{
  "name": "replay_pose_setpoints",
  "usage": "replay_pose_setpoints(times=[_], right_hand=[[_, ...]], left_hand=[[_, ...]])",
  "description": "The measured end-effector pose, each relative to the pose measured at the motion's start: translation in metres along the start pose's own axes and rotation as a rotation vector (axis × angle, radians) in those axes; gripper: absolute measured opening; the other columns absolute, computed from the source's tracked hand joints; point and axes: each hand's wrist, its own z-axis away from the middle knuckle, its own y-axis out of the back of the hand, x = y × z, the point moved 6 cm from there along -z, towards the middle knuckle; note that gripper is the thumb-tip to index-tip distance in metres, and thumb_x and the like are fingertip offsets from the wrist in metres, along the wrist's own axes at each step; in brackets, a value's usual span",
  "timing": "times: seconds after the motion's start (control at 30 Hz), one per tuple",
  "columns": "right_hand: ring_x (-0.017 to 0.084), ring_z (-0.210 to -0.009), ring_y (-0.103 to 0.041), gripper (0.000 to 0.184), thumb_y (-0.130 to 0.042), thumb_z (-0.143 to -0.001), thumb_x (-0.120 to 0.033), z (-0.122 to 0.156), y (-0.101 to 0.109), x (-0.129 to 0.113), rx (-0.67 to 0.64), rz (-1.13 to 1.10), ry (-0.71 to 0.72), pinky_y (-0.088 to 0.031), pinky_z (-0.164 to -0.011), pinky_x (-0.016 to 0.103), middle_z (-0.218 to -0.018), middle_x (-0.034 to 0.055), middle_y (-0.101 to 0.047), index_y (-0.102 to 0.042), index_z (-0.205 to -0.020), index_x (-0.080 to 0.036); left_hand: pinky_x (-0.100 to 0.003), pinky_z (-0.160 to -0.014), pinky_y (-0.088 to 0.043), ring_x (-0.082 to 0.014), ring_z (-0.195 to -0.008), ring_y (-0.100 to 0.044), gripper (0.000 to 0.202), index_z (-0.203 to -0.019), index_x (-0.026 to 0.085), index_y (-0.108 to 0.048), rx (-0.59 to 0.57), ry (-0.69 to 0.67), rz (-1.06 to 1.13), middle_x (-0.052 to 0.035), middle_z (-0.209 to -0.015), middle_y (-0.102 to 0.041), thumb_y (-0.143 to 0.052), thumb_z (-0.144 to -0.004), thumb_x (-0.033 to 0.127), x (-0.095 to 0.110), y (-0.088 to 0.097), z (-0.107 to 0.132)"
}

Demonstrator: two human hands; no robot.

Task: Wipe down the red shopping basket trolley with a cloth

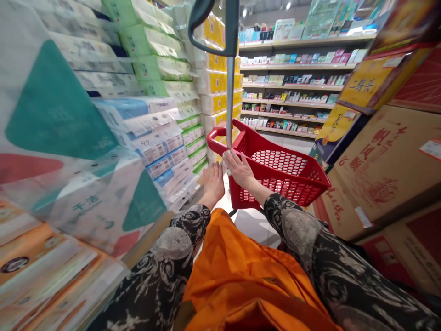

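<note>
Before me stands a red shopping basket [289, 172] with perforated sides and a raised silver pull rod [229, 103], topped by a dark grey handle [231, 32]. My right hand [240, 170] presses a white cloth [227, 161], crumpled under its fingers, against the basket's near end by the foot of the rod. Much of the cloth is hidden by that hand. Just left of it, my left hand [213, 180] has its fingers stretched out, below the basket's red loop handle [216, 140]. It holds nothing that I can see.
Stacked tissue packs [161, 133] rise close on my left. Cardboard cartons [386, 161] and yellow boxes [358, 87] crowd the right side. Shelves [292, 87] of small boxes and bottles stand at the back. An orange apron [248, 276] covers my front.
</note>
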Motion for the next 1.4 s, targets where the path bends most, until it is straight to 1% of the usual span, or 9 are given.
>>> replay_pose_setpoints(times=[0.2, 0.3, 0.43, 0.53, 0.77, 0.87, 1.03, 1.27, 1.4], right_hand=[[0.027, -0.131, -0.035, 0.043, -0.045, -0.086, -0.012, 0.064, -0.04, -0.019, -0.161, 0.001, 0.098, -0.027, -0.107, 0.051, -0.137, 0.013, -0.047, -0.049, -0.128, -0.013], [0.025, -0.132, -0.033, 0.045, -0.043, -0.085, -0.01, 0.055, -0.027, -0.014, -0.079, 0.013, 0.098, -0.026, -0.108, 0.049, -0.138, 0.011, -0.045, -0.048, -0.13, -0.015], [0.024, -0.138, -0.02, 0.053, -0.038, -0.087, -0.009, 0.011, 0.013, 0.015, 0.147, 0.042, -0.113, -0.017, -0.111, 0.048, -0.146, 0.0093, -0.034, -0.036, -0.139, -0.015], [0.025, -0.138, -0.02, 0.052, -0.036, -0.087, -0.009, 0.001, 0.018, 0.027, 0.171, 0.05, -0.225, -0.018, -0.111, 0.049, -0.146, 0.0095, -0.033, -0.035, -0.139, -0.015], [0.026, -0.131, -0.036, 0.045, -0.04, -0.087, -0.011, 0.076, -0.028, 0.006, -0.025, 0.054, -0.095, -0.031, -0.105, 0.048, -0.138, 0.0105, -0.046, -0.047, -0.131, -0.014], [0.026, -0.133, -0.033, 0.046, -0.039, -0.087, -0.01, 0.084, -0.014, 0.018, 0.036, 0.077, -0.144, -0.029, -0.107, 0.047, -0.141, 0.0085, -0.042, -0.045, -0.133, -0.015], [0.025, -0.138, -0.02, 0.052, -0.037, -0.087, -0.009, 0.068, 0.017, 0.057, 0.129, 0.104, -0.344, -0.021, -0.11, 0.048, -0.145, 0.011, -0.034, -0.036, -0.138, -0.014], [0.025, -0.132, -0.034, 0.045, -0.042, -0.088, -0.014, 0.123, -0.019, 0.04, -0.043, 0.094, -0.254, -0.028, -0.106, 0.048, -0.14, 0.0134, -0.043, -0.045, -0.133, -0.014], [0.024, -0.134, -0.032, 0.047, -0.039, -0.088, -0.012, 0.13, -0.007, 0.048, 0.024, 0.111, -0.271, -0.026, -0.108, 0.048, -0.141, 0.0124, -0.042, -0.042, -0.135, -0.015]], left_hand=[[-0.056, -0.111, -0.008, -0.0271, -0.14, -0.01, 0.067, -0.142, 0.005, -0.02, 0.005, 0.0, -0.023, -0.0154, -0.152, -0.014, -0.036, -0.077, 0.013, 0.002, -0.005, 0.008], [-0.055, -0.111, -0.012, -0.0266, -0.14, -0.012, 0.069, -0.142, 0.006, -0.022, 0.017, 0.0, -0.018, -0.0154, -0.151, -0.017, -0.038, -0.076, 0.011, 0.003, -0.005, 0.004], [-0.057, -0.11, -0.012, -0.0285, -0.14, -0.011, 0.075, -0.142, 0.005, -0.02, 0.078, 0.002, -0.021, -0.0167, -0.152, -0.015, -0.041, -0.07, 0.009, 0.004, 0.006, -0.004], [-0.058, -0.11, -0.01, -0.0294, -0.14, -0.009, 0.073, -0.142, 0.004, -0.02, 0.102, -0.021, -0.028, -0.0165, -0.152, -0.014, -0.04, -0.072, 0.01, 0.01, 0.013, -0.007], [-0.057, -0.111, -0.01, -0.028, -0.14, -0.011, 0.066, -0.14, 0.003, -0.025, 0.087, -0.124, 0.009, -0.0165, -0.151, -0.018, -0.039, -0.077, 0.014, 0.04, 0.01, 0.001], [-0.057, -0.11, -0.01, -0.0276, -0.14, -0.011, 0.065, -0.141, 0.003, -0.025, 0.105, -0.142, 0.027, -0.0168, -0.151, -0.017, -0.037, -0.077, 0.013, 0.05, 0.008, -0.004], [-0.057, -0.11, -0.009, -0.0273, -0.14, -0.012, 0.064, -0.141, 0.004, -0.023, 0.131, -0.166, 0.045, -0.0165, -0.151, -0.017, -0.034, -0.079, 0.011, 0.071, 0.015, -0.016], [-0.055, -0.111, -0.007, -0.0268, -0.14, -0.011, 0.065, -0.142, 0.007, -0.023, 0.056, -0.262, 0.021, -0.0153, -0.151, -0.015, -0.038, -0.079, 0.015, 0.098, 0.019, -0.007], [-0.054, -0.111, -0.008, -0.0255, -0.14, -0.01, 0.064, -0.142, 0.008, -0.023, 0.029, -0.292, 0.014, -0.0139, -0.151, -0.016, -0.035, -0.08, 0.014, 0.114, 0.014, -0.008]])
